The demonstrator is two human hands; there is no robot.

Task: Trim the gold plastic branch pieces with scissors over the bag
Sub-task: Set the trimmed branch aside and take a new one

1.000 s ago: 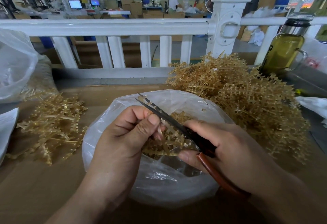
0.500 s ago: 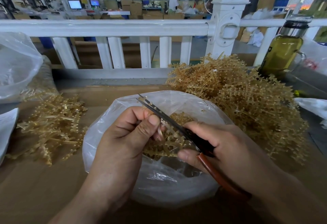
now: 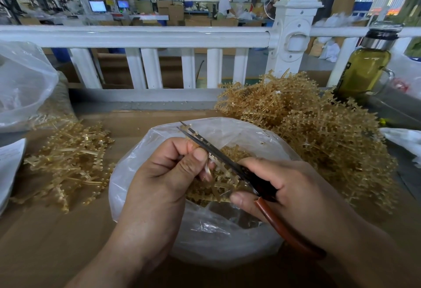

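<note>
Item: trimming station, head view.

1. Change since the earlier frames: slight. Both hands, the scissors and the bag keep the same places as half a second ago, and the blade tips are still narrowly parted.
2. Left hand: fingers curled, thumb and forefinger pinching a gold branch piece above the bag's mouth.
3. Right hand: wrapped round the scissors, which have dark blades and a reddish-brown handle. The blades point up and left across the held piece, with small gold bits lying along them.
4. Bag: clear plastic, open-topped, directly under both hands, holding gold trimmings.
5. Desk: brown surface. A large heap of gold branches lies to the right of the bag, touching it. A smaller pile lies to the left, apart from it. Another clear plastic bag and a white sheet sit at the left edge.
6. Bottle: upright at far right behind the heap, with yellow-green liquid and a metal collar.
7. Room: a white railing runs along the desk's far side. Beyond it is a workshop hall with cardboard boxes, lit monitors and a person standing at a far bench.
</note>
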